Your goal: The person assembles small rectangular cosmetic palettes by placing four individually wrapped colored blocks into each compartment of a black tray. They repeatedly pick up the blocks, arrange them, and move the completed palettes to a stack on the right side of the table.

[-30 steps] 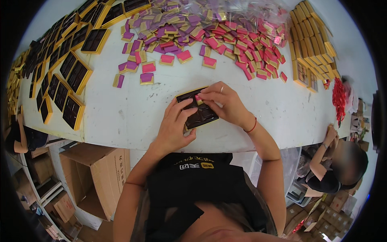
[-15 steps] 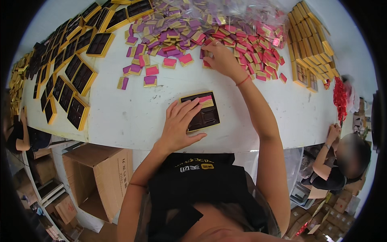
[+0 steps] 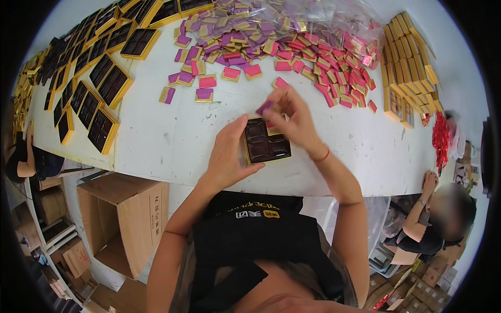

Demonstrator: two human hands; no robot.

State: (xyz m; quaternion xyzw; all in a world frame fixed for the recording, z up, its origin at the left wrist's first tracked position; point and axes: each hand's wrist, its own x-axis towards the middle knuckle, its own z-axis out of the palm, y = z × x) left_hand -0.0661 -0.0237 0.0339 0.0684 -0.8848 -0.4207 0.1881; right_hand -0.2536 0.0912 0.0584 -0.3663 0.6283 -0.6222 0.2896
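While my left hand [image 3: 229,152] spans the left side of the gold-edged box [image 3: 257,138], its fingers bear on the far-left corner and its thumb on the near-left corner, so the box is gripped between them. The box lies on the white table [image 3: 198,135], directly in front of my torso. Its dark brown divided insert faces upward. One pink-and-gold wrapped chocolate [image 3: 274,131] sits in the far-right part of the insert; my right hand [image 3: 295,117] partly covers it.

My right hand is closed in a pinch, holding a purple wrapped chocolate [image 3: 265,108] between thumb and fingers. This piece is tilted and slightly blurred, at the far edge of the box. Whether it touches the box, I cannot tell.

Beyond both hands, a loose pile of wrapped chocolates [image 3: 323,65] covers the far part of the table: mostly purple toward the left, mostly pink toward the right. A clear plastic bag [image 3: 339,21] lies over its far side. To the left stand rows of dark, gold-edged boxes [image 3: 114,86]; to the right, a stack of gold boxes [image 3: 409,65], with red ribbons [image 3: 440,138] hanging nearby.
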